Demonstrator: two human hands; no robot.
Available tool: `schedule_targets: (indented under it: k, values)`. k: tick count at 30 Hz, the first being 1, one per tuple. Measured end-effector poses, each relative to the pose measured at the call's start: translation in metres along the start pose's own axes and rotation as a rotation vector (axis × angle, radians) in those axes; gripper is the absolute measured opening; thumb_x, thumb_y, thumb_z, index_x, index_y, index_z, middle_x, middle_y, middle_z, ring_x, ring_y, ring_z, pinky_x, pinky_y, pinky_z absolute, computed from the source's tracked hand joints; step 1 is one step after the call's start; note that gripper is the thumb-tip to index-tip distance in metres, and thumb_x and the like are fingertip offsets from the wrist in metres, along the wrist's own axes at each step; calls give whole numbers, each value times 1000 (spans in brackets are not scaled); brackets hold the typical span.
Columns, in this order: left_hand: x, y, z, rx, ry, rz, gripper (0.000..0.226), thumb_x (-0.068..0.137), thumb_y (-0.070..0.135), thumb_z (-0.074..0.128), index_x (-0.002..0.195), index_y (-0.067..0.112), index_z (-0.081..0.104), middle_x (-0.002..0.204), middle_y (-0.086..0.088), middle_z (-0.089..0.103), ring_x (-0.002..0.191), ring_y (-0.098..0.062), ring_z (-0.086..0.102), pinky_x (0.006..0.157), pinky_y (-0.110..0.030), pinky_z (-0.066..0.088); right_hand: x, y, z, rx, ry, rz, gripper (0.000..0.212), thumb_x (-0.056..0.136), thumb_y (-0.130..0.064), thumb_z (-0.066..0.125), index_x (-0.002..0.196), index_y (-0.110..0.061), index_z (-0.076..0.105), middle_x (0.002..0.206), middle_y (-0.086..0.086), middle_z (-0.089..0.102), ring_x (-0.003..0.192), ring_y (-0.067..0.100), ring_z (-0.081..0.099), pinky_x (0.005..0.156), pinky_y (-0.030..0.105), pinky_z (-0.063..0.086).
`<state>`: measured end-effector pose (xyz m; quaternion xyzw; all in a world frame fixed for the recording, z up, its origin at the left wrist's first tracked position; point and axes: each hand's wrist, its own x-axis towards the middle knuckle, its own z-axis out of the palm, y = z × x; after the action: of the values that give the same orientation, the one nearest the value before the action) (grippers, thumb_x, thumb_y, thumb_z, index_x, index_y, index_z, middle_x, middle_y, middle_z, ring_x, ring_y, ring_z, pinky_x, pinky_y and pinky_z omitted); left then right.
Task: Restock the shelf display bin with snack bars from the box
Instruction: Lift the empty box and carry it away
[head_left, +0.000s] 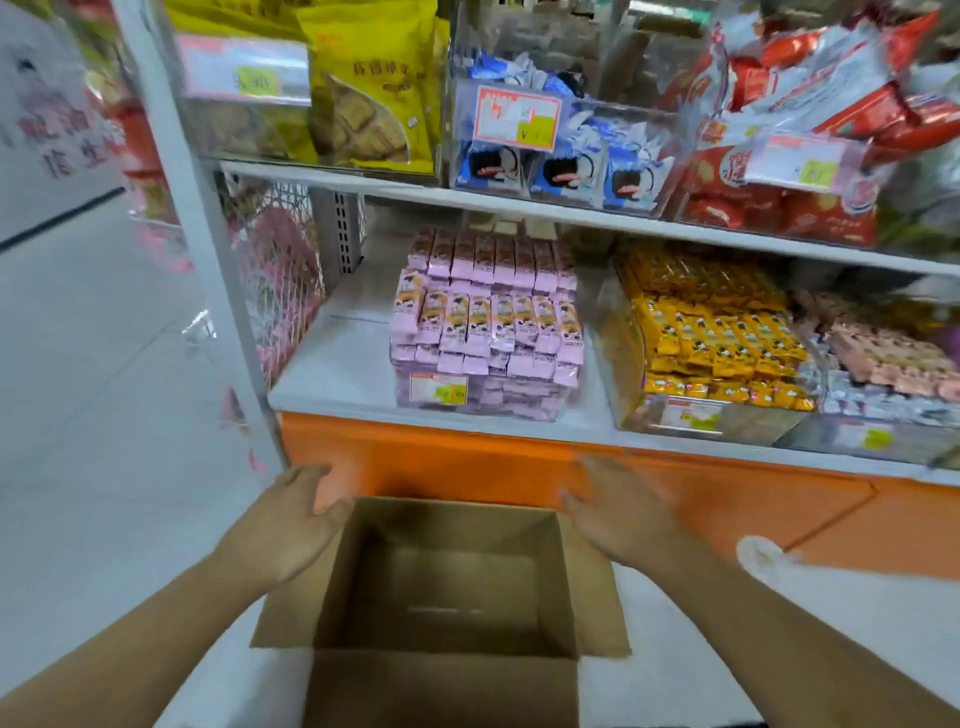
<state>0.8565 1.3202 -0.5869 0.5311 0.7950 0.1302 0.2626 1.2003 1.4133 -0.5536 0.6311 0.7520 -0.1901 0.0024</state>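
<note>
step: restocking looking done — box (447, 587) between hands showing empty | left hand (291, 514), right hand (618, 514) hovering spread, holding nothing | pink bin (483, 332) ahead full | next: gripping box sides

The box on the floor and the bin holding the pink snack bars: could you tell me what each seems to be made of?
The box looks like plain brown corrugated cardboard, matte, with folded-out flaps. The bin appears to be clear glossy plastic: the pink snack bars show through its front wall, though blur leaves acrylic or thinner plastic open.
</note>
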Motion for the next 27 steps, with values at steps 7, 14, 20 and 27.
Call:
schedule_targets:
  k: [7,14,20,27]
  values:
    - [33,-63,81,-14,-211,-65,83,82,84,51,150,46,24,162,-3,39,139,-32,48,110,-46,44,14,34,104,240,-184,323,51,100,-61,52,142,-34,41,125,-8,63,105,14,64,87,33,54]
    - [63,-84,129,-294,-181,-149,83,97,24,68,141,70,16,127,13,56,121,-28,60,102,-50,49,52,46,182,397,-186,403,64,105,-41,57,159,-53,25,151,-3,59,134,27,60,109,52,52]
    - [46,-119,83,-417,-161,-374,86,94,17,69,155,58,24,129,5,67,121,-30,62,95,-37,48,65,-10,153,317,-214,334,67,101,-34,66,159,-45,35,148,-6,61,133,27,61,107,49,51]
    - [-52,-172,-43,-534,-24,-587,90,91,22,74,151,66,23,127,21,63,111,-18,66,91,-33,52,47,-153,88,266,-335,103,69,92,-37,72,150,-58,42,129,-19,70,113,14,67,91,34,53]
